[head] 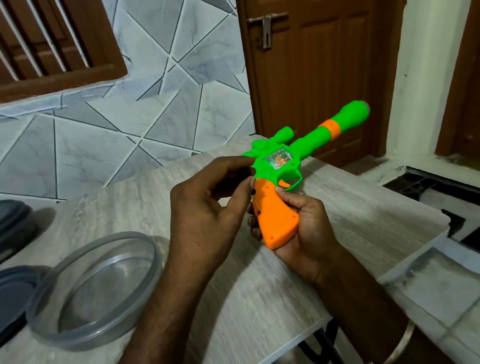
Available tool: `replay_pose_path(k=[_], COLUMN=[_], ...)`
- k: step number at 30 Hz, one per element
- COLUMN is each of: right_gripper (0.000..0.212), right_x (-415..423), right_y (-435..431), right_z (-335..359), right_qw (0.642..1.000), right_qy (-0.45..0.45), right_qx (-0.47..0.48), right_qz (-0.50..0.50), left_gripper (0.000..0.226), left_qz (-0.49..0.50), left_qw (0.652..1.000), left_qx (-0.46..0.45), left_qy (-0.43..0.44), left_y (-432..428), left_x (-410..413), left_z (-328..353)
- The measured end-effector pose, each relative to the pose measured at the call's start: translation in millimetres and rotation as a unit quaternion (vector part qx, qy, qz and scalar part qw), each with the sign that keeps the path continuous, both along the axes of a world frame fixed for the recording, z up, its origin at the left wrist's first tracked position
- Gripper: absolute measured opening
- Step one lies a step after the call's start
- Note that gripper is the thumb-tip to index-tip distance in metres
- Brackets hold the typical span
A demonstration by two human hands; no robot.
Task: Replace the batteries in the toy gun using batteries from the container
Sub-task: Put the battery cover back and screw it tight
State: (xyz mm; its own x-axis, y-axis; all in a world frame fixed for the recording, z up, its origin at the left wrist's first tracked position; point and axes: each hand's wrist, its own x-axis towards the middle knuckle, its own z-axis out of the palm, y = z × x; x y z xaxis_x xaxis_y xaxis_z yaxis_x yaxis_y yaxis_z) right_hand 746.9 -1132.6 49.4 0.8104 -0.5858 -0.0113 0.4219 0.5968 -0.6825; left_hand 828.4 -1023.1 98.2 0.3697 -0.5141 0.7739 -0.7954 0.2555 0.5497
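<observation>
Over right edge of pale wood-grain table (350, 218) | green-and-orange plastic toy gun (265, 169), barrel far right | right hand (309, 229) wraps orange grip | left hand (205, 207) pinches its rear, fingers curled | clear round plastic container (78, 337) near left, apart.

Right hand (305, 234) covers part of the toy gun (265, 171) handle

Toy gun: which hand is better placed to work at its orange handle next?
Probably left: the left hand has fingertips at the handle's rear edge, while the right hand grips and steadies the toy gun.
</observation>
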Motion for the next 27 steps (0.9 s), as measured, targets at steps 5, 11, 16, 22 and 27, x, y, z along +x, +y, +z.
replay_pose_path(k=[5, 11, 16, 22, 27], right_gripper=[0.047, 0.05, 0.046, 0.053, 0.049], right_x=[0.4, 0.1, 0.9, 1.2, 0.4], right_y=[-0.1, -0.6, 0.2, -1.8, -0.9], right_z=[-0.3, -1.0, 0.7, -1.7, -0.4], right_qw=[1.0, 1.0, 1.0, 1.0, 1.0], right_qy=[0.001, 0.011, 0.0, 0.011, 0.0], right_qx=[-0.001, -0.001, 0.005, 0.004, 0.001], right_qz=[-0.001, -0.001, -0.001, -0.001, 0.0], left_gripper=[0.019, 0.026, 0.02, 0.024, 0.021], left_qz=[0.027, -0.008, 0.023, 0.007, 0.018], left_qw=[0.999, 1.0, 0.999, 1.0, 1.0], left_qx=[-0.017, 0.015, -0.011, 0.005, -0.007], left_qy=[-0.009, -0.005, -0.044, -0.025, -0.024], left_y=[-2.2, 0.2, -0.2, 1.1, 2.2], left_x=[0.4, 2.1, -0.7, 0.9, 0.6], left_z=[-0.1, -1.2, 1.4, 0.6, 0.3])
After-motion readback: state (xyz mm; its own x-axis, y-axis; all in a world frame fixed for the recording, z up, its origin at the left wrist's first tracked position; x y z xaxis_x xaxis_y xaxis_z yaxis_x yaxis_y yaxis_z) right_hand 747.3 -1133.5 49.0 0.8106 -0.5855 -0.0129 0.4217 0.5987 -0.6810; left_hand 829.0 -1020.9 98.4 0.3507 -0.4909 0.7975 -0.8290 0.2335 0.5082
